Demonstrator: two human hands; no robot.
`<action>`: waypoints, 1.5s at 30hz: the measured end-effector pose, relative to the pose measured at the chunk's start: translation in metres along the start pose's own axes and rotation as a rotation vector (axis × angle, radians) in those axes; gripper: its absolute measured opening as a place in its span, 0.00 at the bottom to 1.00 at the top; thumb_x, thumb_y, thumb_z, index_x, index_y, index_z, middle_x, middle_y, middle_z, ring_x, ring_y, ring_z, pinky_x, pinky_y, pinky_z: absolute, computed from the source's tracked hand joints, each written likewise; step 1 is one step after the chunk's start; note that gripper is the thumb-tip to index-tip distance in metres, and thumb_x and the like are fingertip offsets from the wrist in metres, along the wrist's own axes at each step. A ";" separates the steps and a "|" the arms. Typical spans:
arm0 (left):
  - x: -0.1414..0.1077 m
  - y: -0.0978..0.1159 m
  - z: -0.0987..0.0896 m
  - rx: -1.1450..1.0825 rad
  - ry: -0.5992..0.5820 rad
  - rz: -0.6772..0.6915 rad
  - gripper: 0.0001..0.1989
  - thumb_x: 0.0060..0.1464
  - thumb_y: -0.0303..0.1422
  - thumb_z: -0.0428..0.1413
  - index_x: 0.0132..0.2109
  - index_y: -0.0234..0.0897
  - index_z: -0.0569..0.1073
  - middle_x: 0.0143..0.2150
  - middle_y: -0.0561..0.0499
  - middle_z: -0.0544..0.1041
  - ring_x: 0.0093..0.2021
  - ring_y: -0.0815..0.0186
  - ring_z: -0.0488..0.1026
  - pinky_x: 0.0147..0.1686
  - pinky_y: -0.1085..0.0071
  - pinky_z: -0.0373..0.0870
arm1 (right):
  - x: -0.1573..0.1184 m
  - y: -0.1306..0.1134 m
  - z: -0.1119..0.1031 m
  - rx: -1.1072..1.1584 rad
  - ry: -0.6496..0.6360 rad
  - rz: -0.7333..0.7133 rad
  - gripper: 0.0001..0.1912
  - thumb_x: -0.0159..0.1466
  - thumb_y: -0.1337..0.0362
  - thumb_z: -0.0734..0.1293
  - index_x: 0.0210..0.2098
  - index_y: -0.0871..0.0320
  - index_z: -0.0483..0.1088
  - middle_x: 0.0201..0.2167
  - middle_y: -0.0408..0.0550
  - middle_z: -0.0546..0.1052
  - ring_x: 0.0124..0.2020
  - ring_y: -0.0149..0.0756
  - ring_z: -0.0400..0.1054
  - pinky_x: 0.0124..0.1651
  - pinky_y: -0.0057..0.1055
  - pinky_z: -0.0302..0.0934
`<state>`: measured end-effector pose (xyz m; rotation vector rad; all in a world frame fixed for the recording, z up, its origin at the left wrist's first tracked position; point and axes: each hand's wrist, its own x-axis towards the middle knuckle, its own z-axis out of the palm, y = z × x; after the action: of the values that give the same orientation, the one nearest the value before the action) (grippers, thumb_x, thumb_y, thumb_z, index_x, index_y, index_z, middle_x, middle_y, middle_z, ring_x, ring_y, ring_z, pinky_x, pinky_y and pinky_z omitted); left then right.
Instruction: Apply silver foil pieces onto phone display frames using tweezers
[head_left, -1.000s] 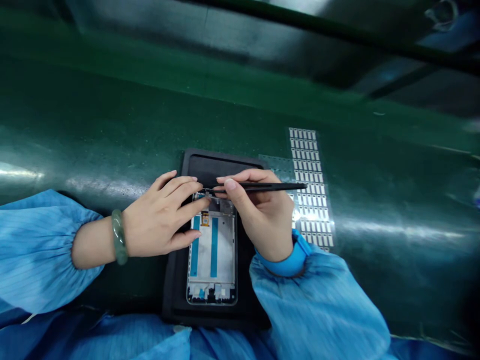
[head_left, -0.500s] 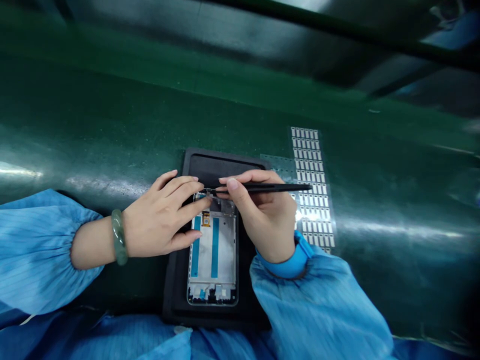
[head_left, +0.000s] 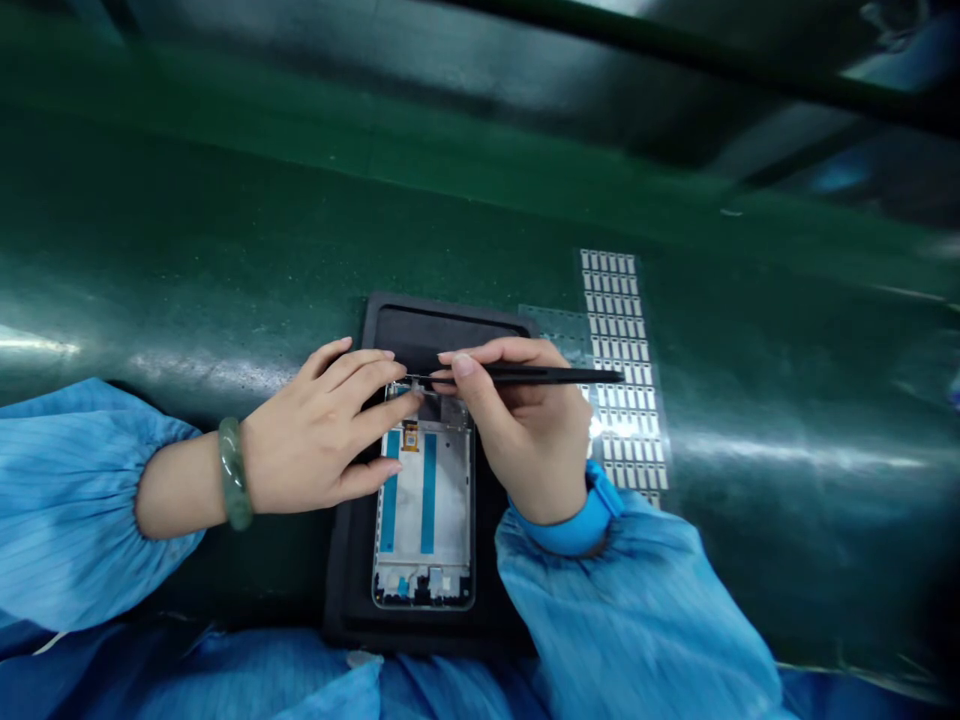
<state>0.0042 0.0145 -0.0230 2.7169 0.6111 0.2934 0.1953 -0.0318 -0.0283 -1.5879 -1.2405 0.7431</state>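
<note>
A phone frame (head_left: 450,500) with two blue strips and a small orange flex part (head_left: 411,437) lies on a black tray (head_left: 352,560). My left hand (head_left: 326,430) has its fingers spread over the frame's left edge and upper left corner, fingertips resting there. Black tweezers (head_left: 555,376) are pinched in my right hand (head_left: 525,420), their tips pointing left at the frame's top edge, close to my left fingertips. Whether the tips hold anything is too small to tell.
Right of the tray, partly behind my right hand, a sheet of small silvery parts (head_left: 615,310) lies on the green table (head_left: 787,400). A clear sheet (head_left: 559,325) sits between them. A dark bar (head_left: 675,60) crosses the top.
The view has shifted very slightly. Both hands and the tweezers keep almost the same place over the phone frame.
</note>
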 end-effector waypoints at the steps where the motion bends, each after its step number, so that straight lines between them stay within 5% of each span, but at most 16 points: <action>1: 0.000 0.000 0.000 -0.002 0.000 -0.001 0.22 0.59 0.39 0.50 0.57 0.34 0.66 0.57 0.38 0.66 0.61 0.50 0.58 0.60 0.46 0.54 | 0.000 0.000 0.000 -0.001 0.002 -0.002 0.07 0.62 0.59 0.67 0.36 0.55 0.66 0.34 0.45 0.75 0.33 0.33 0.75 0.36 0.33 0.72; 45: 0.000 -0.002 0.001 0.000 -0.001 0.007 0.23 0.59 0.39 0.50 0.59 0.34 0.64 0.57 0.38 0.65 0.61 0.50 0.58 0.60 0.46 0.53 | 0.001 -0.003 0.002 -0.094 -0.009 -0.073 0.05 0.62 0.62 0.67 0.36 0.55 0.68 0.34 0.44 0.75 0.31 0.32 0.74 0.34 0.32 0.72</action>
<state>0.0036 0.0155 -0.0242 2.7193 0.6021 0.2937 0.1931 -0.0305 -0.0260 -1.6072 -1.3495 0.6553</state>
